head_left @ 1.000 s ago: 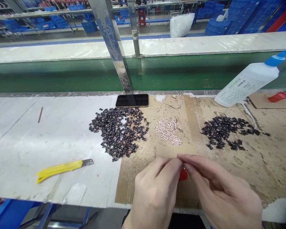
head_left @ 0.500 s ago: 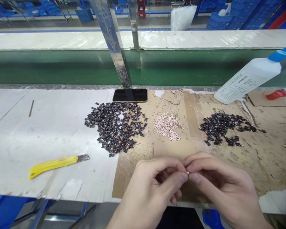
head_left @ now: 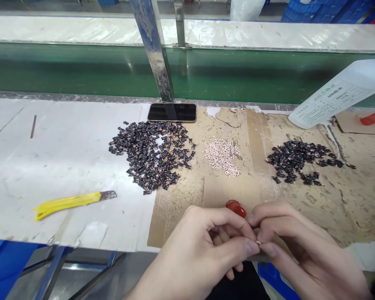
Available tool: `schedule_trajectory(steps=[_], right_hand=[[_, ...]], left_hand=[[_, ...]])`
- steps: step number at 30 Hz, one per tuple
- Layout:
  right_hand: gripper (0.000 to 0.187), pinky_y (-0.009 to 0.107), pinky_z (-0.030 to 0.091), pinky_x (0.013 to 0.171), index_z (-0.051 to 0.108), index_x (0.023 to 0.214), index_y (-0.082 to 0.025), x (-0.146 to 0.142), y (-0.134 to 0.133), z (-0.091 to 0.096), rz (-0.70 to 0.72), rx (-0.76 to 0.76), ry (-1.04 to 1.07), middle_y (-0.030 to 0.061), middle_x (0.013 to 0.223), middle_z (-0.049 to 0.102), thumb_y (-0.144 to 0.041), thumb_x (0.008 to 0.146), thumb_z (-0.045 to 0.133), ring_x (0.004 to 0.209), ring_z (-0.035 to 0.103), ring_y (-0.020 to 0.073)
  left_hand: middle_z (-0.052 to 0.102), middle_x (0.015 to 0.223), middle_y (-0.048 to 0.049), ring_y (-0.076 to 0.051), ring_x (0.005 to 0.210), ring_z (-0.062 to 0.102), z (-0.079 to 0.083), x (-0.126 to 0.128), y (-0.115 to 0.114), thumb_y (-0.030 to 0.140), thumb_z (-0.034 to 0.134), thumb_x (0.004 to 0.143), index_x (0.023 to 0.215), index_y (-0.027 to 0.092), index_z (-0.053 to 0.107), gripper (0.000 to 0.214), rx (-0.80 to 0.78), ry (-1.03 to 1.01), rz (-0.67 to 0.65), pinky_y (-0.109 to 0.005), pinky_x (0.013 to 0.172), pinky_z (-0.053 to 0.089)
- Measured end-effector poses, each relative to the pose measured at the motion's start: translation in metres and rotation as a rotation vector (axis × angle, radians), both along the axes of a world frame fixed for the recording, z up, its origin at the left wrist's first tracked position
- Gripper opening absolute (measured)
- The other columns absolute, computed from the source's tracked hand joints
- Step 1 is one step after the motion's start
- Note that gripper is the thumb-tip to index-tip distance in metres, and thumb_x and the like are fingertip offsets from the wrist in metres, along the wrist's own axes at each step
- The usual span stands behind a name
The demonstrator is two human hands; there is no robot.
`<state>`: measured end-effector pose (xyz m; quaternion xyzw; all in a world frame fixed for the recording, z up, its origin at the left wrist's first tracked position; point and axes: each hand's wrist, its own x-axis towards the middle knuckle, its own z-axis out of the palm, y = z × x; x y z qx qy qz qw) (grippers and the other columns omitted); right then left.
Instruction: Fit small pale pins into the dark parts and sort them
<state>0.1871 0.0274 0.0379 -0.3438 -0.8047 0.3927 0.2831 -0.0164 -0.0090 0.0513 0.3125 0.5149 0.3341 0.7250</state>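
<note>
Tiny pale part (head_left: 258, 242) pinched between the fingertips of the left hand (head_left: 190, 246) and right hand (head_left: 303, 246), both grips pressed together on it, over the near edge of the cardboard sheet (head_left: 178, 216). Best with light, even pressure and fingertips close. Surface detail too small to make out. Glossy red rounded piece (head_left: 236, 208) just beyond the fingers.

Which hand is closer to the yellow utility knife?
The left hand, to the right of the yellow utility knife; the right hand lies farther right, beyond it.
</note>
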Motion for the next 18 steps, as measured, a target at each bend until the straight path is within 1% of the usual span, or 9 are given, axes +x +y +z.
schedule_trajectory(steps=[2,3,6,8,11,12,14,16,18], right_hand=[[0.013,0.02,0.062,0.067,0.066,0.093,-0.029,0.003,-0.005,-0.006,-0.03,-0.031,0.005,0.0022,0.096,0.072,-0.016,0.092,0.066,0.079,0.074,0.0161],[0.012,0.019,0.061,0.069,0.065,0.093,-0.029,0.006,-0.007,-0.01,-0.062,-0.042,0.003,0.0021,0.097,0.071,-0.017,0.093,0.064,0.082,0.074,0.0157],[0.011,0.019,0.059,0.083,0.063,0.095,-0.028,0.016,-0.012,-0.024,-0.21,-0.015,-0.061,0.0028,0.106,0.069,-0.018,0.097,0.061,0.1,0.071,0.0156],[0.011,0.023,0.055,0.094,0.063,0.098,-0.027,0.02,-0.013,-0.032,-0.275,0.045,-0.127,0.0036,0.113,0.067,-0.017,0.097,0.061,0.111,0.068,0.0167],[0.015,0.032,0.051,0.102,0.062,0.103,-0.027,0.017,-0.015,-0.041,-0.26,0.139,-0.206,0.0049,0.119,0.065,-0.014,0.096,0.063,0.117,0.064,0.0207],[0.016,0.035,0.051,0.103,0.062,0.104,-0.027,0.015,-0.015,-0.042,-0.247,0.168,-0.219,0.0053,0.12,0.065,-0.013,0.095,0.063,0.118,0.063,0.0223],[0.018,0.04,0.05,0.104,0.062,0.105,-0.026,0.011,-0.016,-0.044,-0.223,0.213,-0.234,0.0059,0.12,0.066,-0.012,0.095,0.063,0.119,0.062,0.0244],[0.019,0.041,0.049,0.105,0.061,0.106,-0.026,0.007,-0.016,-0.045,-0.206,0.243,-0.237,0.0063,0.12,0.066,-0.011,0.095,0.062,0.119,0.061,0.0249],[0.021,0.04,0.048,0.107,0.061,0.107,-0.025,0.006,-0.016,-0.045,-0.192,0.254,-0.239,0.0069,0.12,0.065,-0.009,0.094,0.062,0.12,0.06,0.0246]], left_hand=[[0.07,0.062,0.002,-0.01,0.053,0.063,-0.006,0.0,-0.002,0.014,0.076,0.081,0.077,0.02,0.08,0.009,0.07,0.043,0.029,-0.017,0.052,0.051],[0.074,0.066,0.0015,-0.011,0.057,0.067,-0.01,0.0,-0.004,0.012,0.078,0.079,0.077,0.021,0.08,0.01,0.12,0.076,0.078,-0.016,0.055,0.053],[0.082,0.076,0.0017,-0.01,0.066,0.073,-0.024,-0.003,-0.011,0.004,0.081,0.073,0.078,0.023,0.081,0.019,0.236,0.175,0.278,-0.013,0.062,0.056],[0.083,0.075,0.0025,-0.009,0.064,0.073,-0.031,-0.006,-0.015,0.004,0.081,0.073,0.078,0.024,0.082,0.021,0.279,0.24,0.35,-0.01,0.06,0.056],[0.084,0.076,0.0017,-0.011,0.061,0.075,-0.036,-0.011,-0.019,0.006,0.081,0.075,0.08,0.026,0.085,0.021,0.316,0.314,0.371,-0.011,0.056,0.058],[0.085,0.079,0.0009,-0.012,0.065,0.077,-0.035,-0.013,-0.019,0.006,0.08,0.076,0.081,0.026,0.086,0.021,0.329,0.329,0.37,-0.012,0.059,0.06],[0.086,0.086,-0.0005,-0.016,0.076,0.081,-0.033,-0.015,-0.018,0.006,0.078,0.079,0.083,0.026,0.087,0.022,0.374,0.353,0.365,-0.016,0.069,0.064],[0.086,0.09,-0.0012,-0.017,0.084,0.082,-0.031,-0.016,-0.016,0.006,0.074,0.082,0.087,0.027,0.087,0.025,0.429,0.378,0.353,-0.019,0.078,0.066],[0.086,0.092,-0.0021,-0.018,0.085,0.082,-0.03,-0.016,-0.014,0.007,0.071,0.085,0.09,0.027,0.087,0.026,0.455,0.392,0.341,-0.02,0.079,0.066]])
